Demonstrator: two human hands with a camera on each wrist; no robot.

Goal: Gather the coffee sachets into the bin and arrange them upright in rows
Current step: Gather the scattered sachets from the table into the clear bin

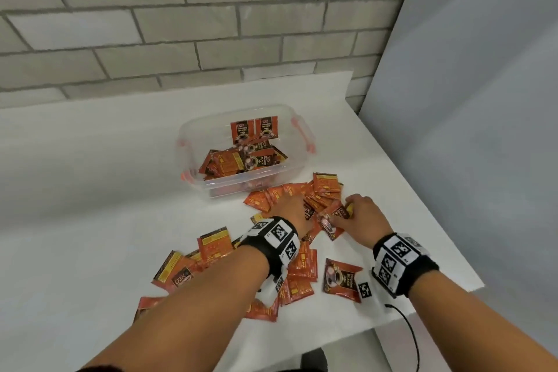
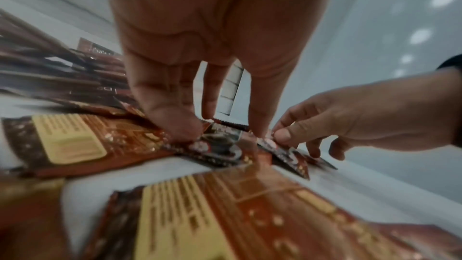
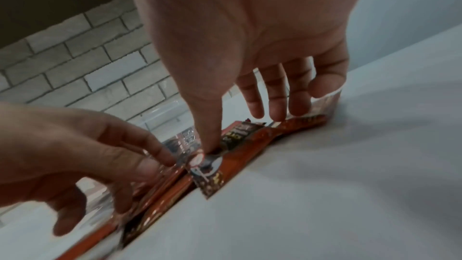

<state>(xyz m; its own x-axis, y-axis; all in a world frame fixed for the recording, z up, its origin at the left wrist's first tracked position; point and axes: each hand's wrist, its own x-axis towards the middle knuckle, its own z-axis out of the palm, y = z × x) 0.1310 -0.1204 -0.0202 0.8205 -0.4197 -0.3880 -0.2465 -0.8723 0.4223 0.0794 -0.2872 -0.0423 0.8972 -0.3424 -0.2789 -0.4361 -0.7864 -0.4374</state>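
A clear plastic bin [image 1: 193, 133] stands mid-table with coffee sachets [image 1: 241, 158] lying jumbled in it and two upright sachets [image 1: 255, 130] against its far wall. Orange and brown loose sachets [image 1: 324, 187] lie heaped in front of the bin. Both hands work in this heap. My left hand [image 1: 302, 205] [image 2: 222, 133] has thumb and fingertips down on a sachet [image 2: 217, 145] and pinches it. My right hand [image 1: 344, 214] [image 3: 242, 133] pinches the edge of a neighbouring sachet [image 3: 210, 173] between thumb and forefinger; its other fingers rest on the pile.
More sachets [image 1: 211, 246] lie scattered under and left of my left forearm, and one sachet [image 1: 341, 279] lies by my right wrist. The white table's edge [image 1: 453, 266] runs close on the right. A brick wall [image 1: 181, 24] stands behind the table, and a black cable [image 1: 415, 338] hangs below my right wrist.
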